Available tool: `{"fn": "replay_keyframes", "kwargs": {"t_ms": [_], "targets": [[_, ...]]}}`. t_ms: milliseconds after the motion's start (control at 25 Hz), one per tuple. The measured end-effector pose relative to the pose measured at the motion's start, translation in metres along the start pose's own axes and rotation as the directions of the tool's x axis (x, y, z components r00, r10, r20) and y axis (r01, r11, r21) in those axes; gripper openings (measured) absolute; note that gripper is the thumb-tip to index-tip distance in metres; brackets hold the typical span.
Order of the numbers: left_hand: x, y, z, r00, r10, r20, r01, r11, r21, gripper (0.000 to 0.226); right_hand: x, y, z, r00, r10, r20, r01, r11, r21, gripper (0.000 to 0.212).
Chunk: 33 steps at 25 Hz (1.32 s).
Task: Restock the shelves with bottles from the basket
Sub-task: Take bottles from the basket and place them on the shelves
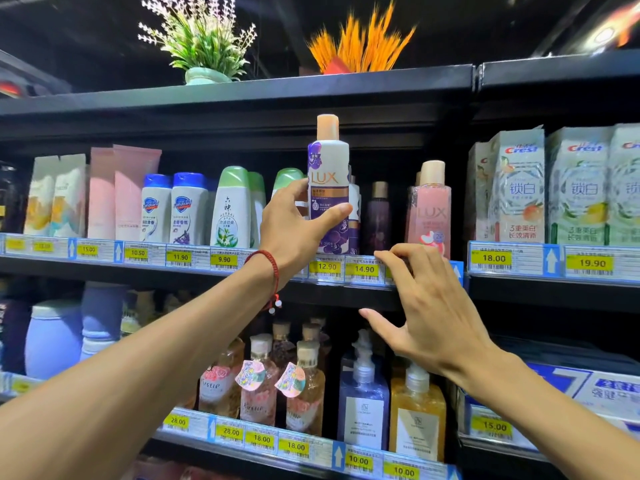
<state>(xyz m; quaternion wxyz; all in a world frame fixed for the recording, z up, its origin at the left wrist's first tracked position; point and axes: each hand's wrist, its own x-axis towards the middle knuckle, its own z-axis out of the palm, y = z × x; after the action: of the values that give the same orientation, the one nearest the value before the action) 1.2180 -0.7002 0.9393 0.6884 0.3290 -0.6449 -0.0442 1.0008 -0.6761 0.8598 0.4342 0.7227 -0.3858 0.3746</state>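
My left hand [298, 225] grips a white and purple LUX bottle [328, 168] with a peach cap, held upright at the front of the upper shelf [194, 271], just above the 12.90 price tag. My right hand [426, 306] hovers lower right of it, fingers loosely spread and holding nothing, in front of the shelf edge below a pink LUX bottle [431, 206]. A dark purple bottle [378, 216] stands further back between the two LUX bottles. The basket is out of view.
Green-capped and blue-capped bottles [232, 209] fill the shelf to the left. Crest toothpaste boxes [519, 188] stand on the right bay. The lower shelf [304, 445] holds rose bottles and pump dispensers. Potted artificial plants [201, 39] sit on top.
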Motion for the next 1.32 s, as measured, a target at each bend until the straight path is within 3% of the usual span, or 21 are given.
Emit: {"fn": "replay_keyframes", "kwargs": {"t_ms": [200,360,480,640,1040,1160,1320], "targets": [[0.002,-0.003,0.004,1.0,0.001,-0.001,-0.001,1.0,-0.018,0.07,0.001,-0.001,-0.002,1.0,-0.007,-0.004,0.006,1.0,-0.015,0.077],[0.004,-0.004,0.006,1.0,0.0,-0.008,-0.001,1.0,-0.01,0.064,0.001,0.003,-0.004,1.0,-0.017,-0.001,0.017,1.0,-0.002,0.077],[0.004,-0.006,0.008,1.0,0.021,-0.009,-0.021,0.998,0.057,0.053,0.001,0.002,-0.002,1.0,-0.017,-0.015,0.017,1.0,-0.003,0.077],[-0.006,-0.007,0.011,0.999,0.046,-0.03,-0.04,0.987,0.157,0.061,0.0,0.003,0.001,0.999,-0.021,-0.038,0.02,1.0,-0.011,0.077],[-0.011,0.0,0.004,0.999,0.034,-0.011,-0.028,0.922,0.385,0.05,-0.002,0.003,0.005,0.997,-0.04,-0.072,0.036,0.998,-0.052,0.076],[-0.013,0.004,0.002,0.999,0.044,0.001,-0.04,0.909,0.415,0.039,-0.002,0.004,0.005,0.996,-0.041,-0.077,0.037,0.998,-0.052,0.076],[-0.02,0.004,0.004,0.997,0.074,-0.014,-0.061,0.905,0.421,0.043,-0.002,0.003,0.004,0.996,-0.04,-0.073,0.036,0.998,-0.06,0.077]]}}
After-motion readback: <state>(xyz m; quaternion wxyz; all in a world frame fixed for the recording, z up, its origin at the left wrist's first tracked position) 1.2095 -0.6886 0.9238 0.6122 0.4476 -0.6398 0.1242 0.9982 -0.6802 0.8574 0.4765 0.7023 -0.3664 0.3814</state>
